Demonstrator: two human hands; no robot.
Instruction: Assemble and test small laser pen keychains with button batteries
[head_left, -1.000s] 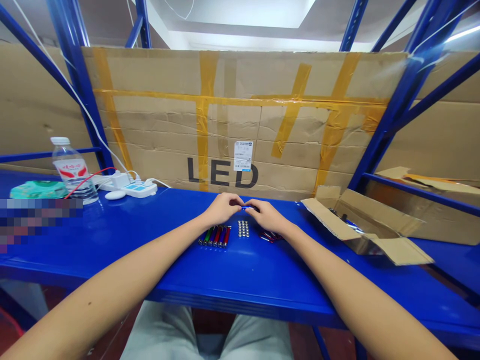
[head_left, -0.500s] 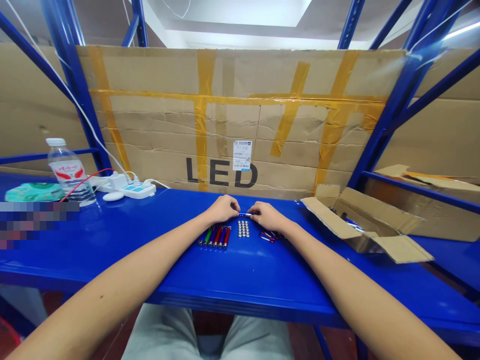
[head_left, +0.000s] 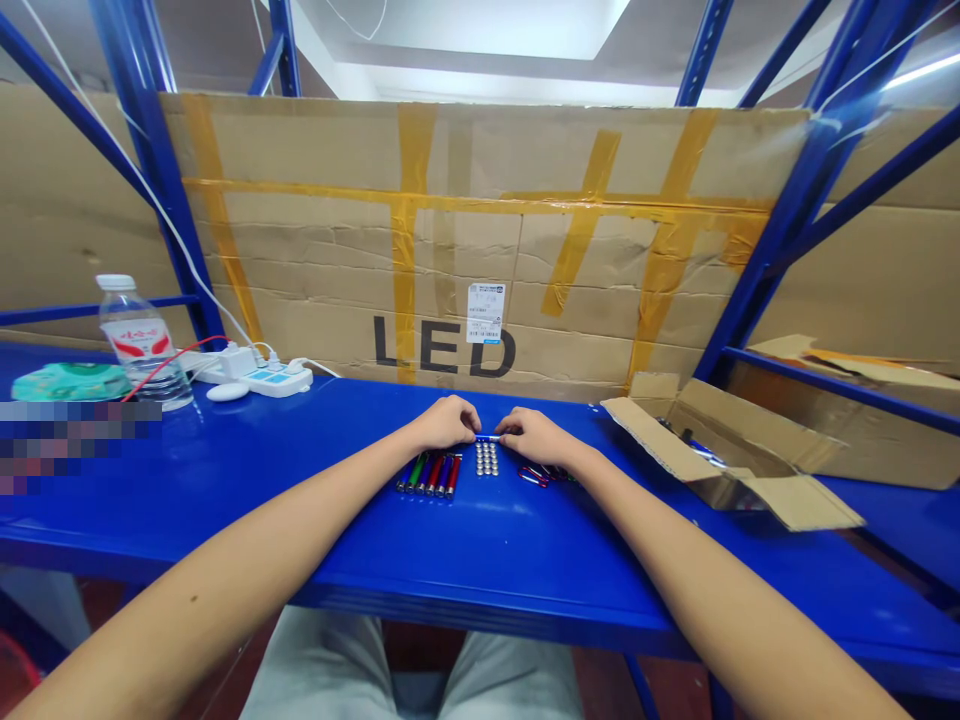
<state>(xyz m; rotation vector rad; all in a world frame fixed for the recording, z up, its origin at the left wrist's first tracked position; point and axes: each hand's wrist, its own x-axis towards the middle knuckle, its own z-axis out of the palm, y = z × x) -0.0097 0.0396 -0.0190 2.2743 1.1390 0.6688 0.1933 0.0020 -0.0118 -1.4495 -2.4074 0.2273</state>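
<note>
A slim blue mini flashlight (head_left: pixel 487 438) with a silvery end lies level between my two hands, just above the table. My left hand (head_left: pixel 448 422) pinches its left end, fingers closed. At the right end, my right hand (head_left: pixel 534 434) grips it between closed fingertips. Right below stand several silver button cells (head_left: pixel 487 460) in neat rows. A row of green, red and blue metal tubes (head_left: pixel 430 475) lies side by side near my left wrist. Red and dark carabiners (head_left: pixel 533 477) sit under my right wrist, partly covered by it.
An open cardboard box (head_left: pixel 720 440) with small parts inside stands on the right of the blue table (head_left: pixel 480 560). At the left are a water bottle (head_left: pixel 142 345), a power strip (head_left: pixel 274 380) and a green packet (head_left: pixel 71 382). A large taped cardboard panel (head_left: pixel 322 260) closes off the back.
Both hands keep hold of the blue mini flashlight, which sits slightly lower in view. My right hand has shifted a little to the left and down. The laid-out parts stay put.
</note>
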